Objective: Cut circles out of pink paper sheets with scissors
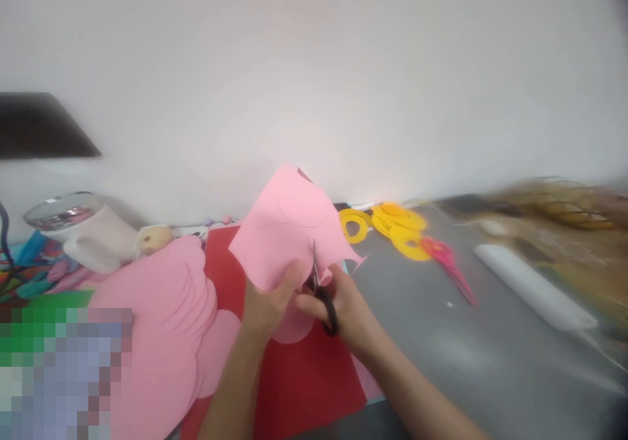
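Note:
My left hand [275, 303] grips a sheet of pink paper [289, 211] by its lower edge, thumb on top. Faint curved outlines show on the sheet, and its right side has a ragged cut strip. In my right hand [338, 306] is a pair of scissors [328, 309] with black handles; the blades point up and touch the paper's cut edge. Below the hands a pink paper circle [294, 325] lies on red paper [309, 374]. To the left, several pink cut-out shapes [157, 335] are piled up and overlap.
Yellow paper rings [397, 221] and pink scissors [451, 270] lie on the grey table [422, 348] at right, beside a white roll [534, 286]. A white mug-like container [101, 237] stands at left near a small beige object [154, 238]. Behind is a pale wall [314, 67].

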Demonstrator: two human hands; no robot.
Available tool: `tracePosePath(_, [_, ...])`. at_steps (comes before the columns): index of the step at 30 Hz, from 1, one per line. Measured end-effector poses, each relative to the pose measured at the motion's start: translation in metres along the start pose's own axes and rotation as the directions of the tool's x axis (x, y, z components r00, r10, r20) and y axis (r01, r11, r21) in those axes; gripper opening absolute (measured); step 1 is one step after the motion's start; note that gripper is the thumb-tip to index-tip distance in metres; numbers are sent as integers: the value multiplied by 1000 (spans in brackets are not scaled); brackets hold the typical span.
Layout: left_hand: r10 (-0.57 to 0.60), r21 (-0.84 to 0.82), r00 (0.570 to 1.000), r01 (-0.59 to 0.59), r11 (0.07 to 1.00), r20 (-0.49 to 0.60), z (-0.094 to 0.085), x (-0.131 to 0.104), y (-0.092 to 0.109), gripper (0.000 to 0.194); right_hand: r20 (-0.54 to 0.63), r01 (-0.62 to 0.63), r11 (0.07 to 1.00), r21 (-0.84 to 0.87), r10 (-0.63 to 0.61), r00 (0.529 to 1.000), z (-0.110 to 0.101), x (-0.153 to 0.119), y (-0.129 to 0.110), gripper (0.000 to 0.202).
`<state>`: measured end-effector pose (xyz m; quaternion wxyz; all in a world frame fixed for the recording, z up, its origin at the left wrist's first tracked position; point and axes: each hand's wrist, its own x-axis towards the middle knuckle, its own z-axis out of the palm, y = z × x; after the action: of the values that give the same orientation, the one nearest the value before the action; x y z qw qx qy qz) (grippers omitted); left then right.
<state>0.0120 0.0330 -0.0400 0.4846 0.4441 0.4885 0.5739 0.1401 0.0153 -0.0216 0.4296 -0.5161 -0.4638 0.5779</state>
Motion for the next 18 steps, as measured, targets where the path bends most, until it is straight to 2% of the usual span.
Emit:
tracePosePath(10, [28, -37, 999, -27, 999, 28, 0, 2, 0, 30, -4, -25, 1000, -5, 25, 1000, 0, 0, -2, 54])
tracePosePath(14, [36, -71, 999, -37, 997, -5, -1, 3, -3, 17, -9, -15, 1000, -27, 14, 1000, 0, 0, -1, 53])
tracePosePath(18, [24, -59, 999, -25, 998, -26, -3, 4, -7, 22, -41, -18, 999, -42, 16, 999, 0, 1, -1, 51])
